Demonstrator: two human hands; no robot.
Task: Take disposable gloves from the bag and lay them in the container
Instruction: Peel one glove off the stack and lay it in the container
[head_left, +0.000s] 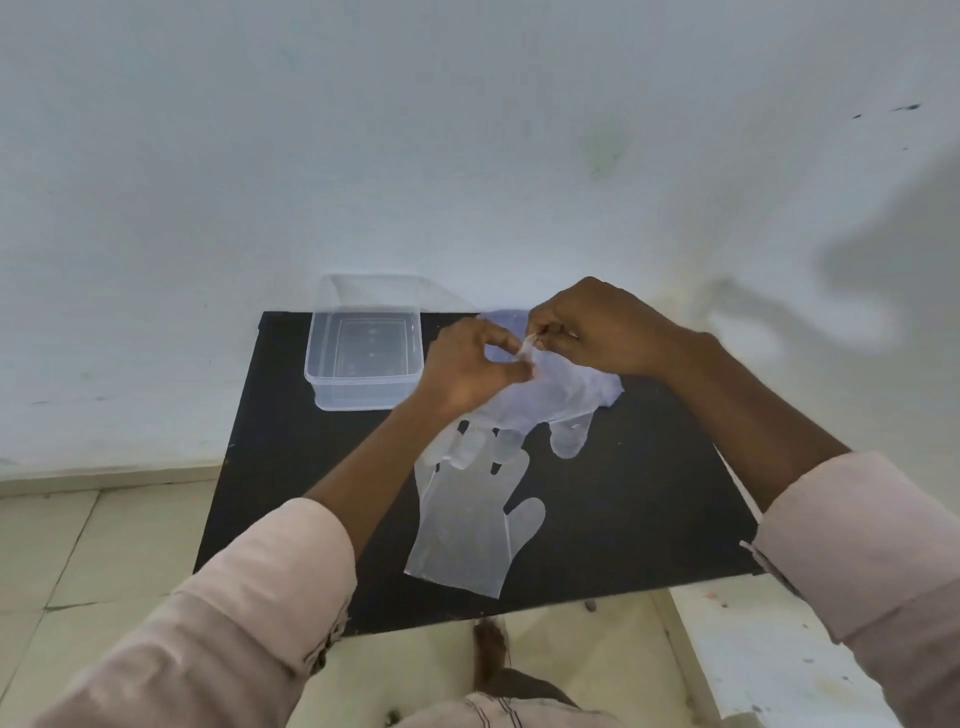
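A clear plastic container (317, 371) stands open at the back left of a black table (623, 519), with nothing in it. My left hand (465, 371) and my right hand (597, 327) are together above the table, both pinching the cuff of a thin clear glove (540, 400) whose fingers hang down toward me. A bluish plastic bag (506, 318) lies under and behind my hands, mostly hidden. Another clear glove (467, 525) lies flat on the table nearer to me, fingers pointing away.
A pale wall rises right behind the table's far edge. Tiled floor shows to the left, and a white bench or ledge (769, 654) sits at the lower right. My sleeves cover the lower corners.
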